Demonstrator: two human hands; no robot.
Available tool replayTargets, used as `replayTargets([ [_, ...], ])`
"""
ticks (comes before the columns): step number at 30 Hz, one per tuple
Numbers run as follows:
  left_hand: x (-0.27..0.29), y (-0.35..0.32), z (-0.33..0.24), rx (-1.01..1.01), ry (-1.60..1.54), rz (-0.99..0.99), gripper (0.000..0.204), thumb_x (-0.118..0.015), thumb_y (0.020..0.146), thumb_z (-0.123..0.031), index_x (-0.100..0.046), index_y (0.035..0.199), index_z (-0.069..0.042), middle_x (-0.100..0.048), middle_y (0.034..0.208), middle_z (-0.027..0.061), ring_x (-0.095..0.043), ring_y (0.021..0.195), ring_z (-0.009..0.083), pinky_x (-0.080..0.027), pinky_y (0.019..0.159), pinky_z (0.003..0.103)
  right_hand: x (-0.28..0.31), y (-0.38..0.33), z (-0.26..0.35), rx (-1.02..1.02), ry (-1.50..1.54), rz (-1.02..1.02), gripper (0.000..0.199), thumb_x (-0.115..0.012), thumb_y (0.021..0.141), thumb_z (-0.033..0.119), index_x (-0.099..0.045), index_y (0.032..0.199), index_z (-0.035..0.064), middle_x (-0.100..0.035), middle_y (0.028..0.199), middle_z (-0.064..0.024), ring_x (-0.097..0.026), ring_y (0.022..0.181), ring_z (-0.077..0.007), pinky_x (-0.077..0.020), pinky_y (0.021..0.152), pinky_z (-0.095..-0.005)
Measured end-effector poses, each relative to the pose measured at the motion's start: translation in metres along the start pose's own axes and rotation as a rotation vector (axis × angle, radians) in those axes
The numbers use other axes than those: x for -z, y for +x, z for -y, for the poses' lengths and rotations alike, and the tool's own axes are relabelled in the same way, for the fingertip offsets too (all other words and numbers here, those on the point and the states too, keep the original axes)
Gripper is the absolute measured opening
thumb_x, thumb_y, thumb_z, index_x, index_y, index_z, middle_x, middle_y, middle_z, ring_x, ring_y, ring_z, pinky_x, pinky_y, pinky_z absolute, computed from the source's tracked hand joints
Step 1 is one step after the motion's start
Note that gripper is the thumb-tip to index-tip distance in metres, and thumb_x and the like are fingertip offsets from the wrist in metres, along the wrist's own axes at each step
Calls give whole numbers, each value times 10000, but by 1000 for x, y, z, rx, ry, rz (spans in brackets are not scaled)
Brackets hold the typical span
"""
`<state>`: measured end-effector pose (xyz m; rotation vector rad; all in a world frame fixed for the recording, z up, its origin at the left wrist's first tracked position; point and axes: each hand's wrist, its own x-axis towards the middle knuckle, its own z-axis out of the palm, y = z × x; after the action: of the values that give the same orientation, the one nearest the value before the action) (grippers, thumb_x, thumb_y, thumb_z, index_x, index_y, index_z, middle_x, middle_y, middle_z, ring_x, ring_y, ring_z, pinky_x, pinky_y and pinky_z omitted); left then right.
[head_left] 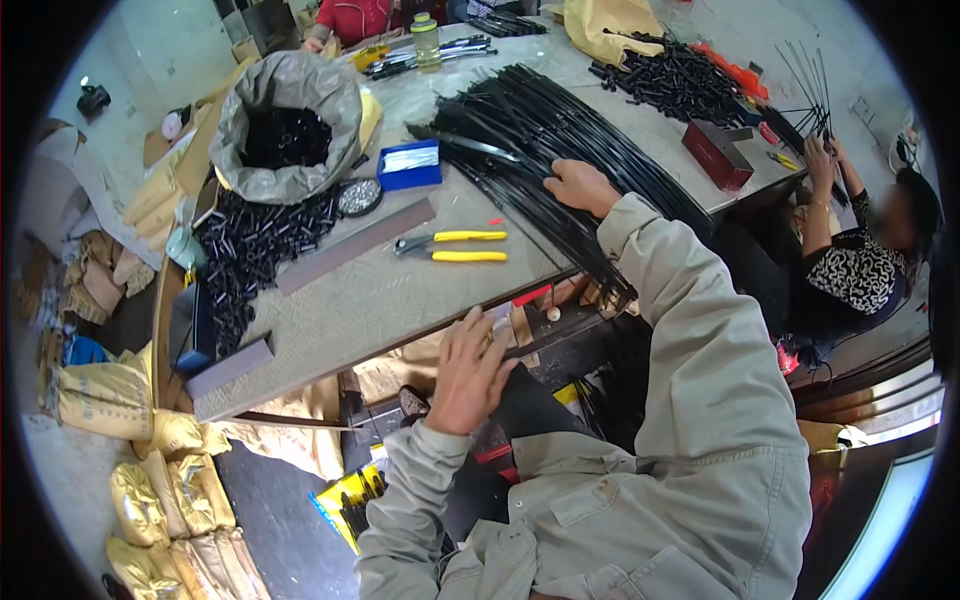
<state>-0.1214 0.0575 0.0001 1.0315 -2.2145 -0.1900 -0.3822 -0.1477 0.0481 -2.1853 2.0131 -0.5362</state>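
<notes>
1. Resting at the near table edge, the left hand point(468, 372) lies palm down with fingers loosely spread; it grips nothing that shows.
2. Beyond it and slightly toward the right hand, yellow-handled pliers point(452, 245) lie on the grey table point(340, 300), handles pointing toward the right hand.
3. Farther out, the right hand point(580, 186) presses flat on a bundle of long black rods point(540, 130). Its fingers look laid over the rods rather than curled around them, though whether any rod is pinched underneath cannot be told.
4. The bundle's long axis runs diagonally, from beyond the right hand back past that sleeve and off the table edge. The right hand is already on it; the left is well apart.
5. Past the left hand's outer side sit a blue box point(410, 164), a heap of small black tubes point(250, 250) and a grey sack point(288, 125).
6. Across the table, another person's hands point(822, 155) hold thin rods.
</notes>
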Motion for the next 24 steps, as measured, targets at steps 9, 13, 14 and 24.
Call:
replayTargets([
  [9,-91,140,21,-147,78,79,790,-551,786,-443,-228,1333,27,-215,1393,226,-202,1295,359,-194,1045,430,40,20,-4,187,-206,-30,294,-526,786,232,-614,764,-48,-616,754,-219,-609,753,-364,-481,688,-438],
  [13,-115,176,24,-87,76,-46,827,-512,796,-502,-178,1364,-3,-172,1400,249,-187,1303,356,-178,1048,439,64,31,-9,26,99,189,326,-512,821,253,-603,770,-56,-605,732,-224,-609,683,-351,-486,635,-421],
  [14,-119,181,24,-86,69,-46,827,-512,796,-502,-178,1364,-3,-172,1400,249,-187,1303,356,-178,1048,439,64,33,-18,22,94,192,326,-512,821,253,-603,770,-56,-605,732,-224,-609,683,-351,-486,635,-421],
  [24,-138,212,49,-51,138,104,731,-443,836,-520,-215,1376,-83,-171,1412,223,-156,1310,367,-161,1050,453,139,-9,-11,-71,625,174,301,-546,853,317,-489,725,51,-448,525,16,-402,399,-50,-313,377,-206],
])
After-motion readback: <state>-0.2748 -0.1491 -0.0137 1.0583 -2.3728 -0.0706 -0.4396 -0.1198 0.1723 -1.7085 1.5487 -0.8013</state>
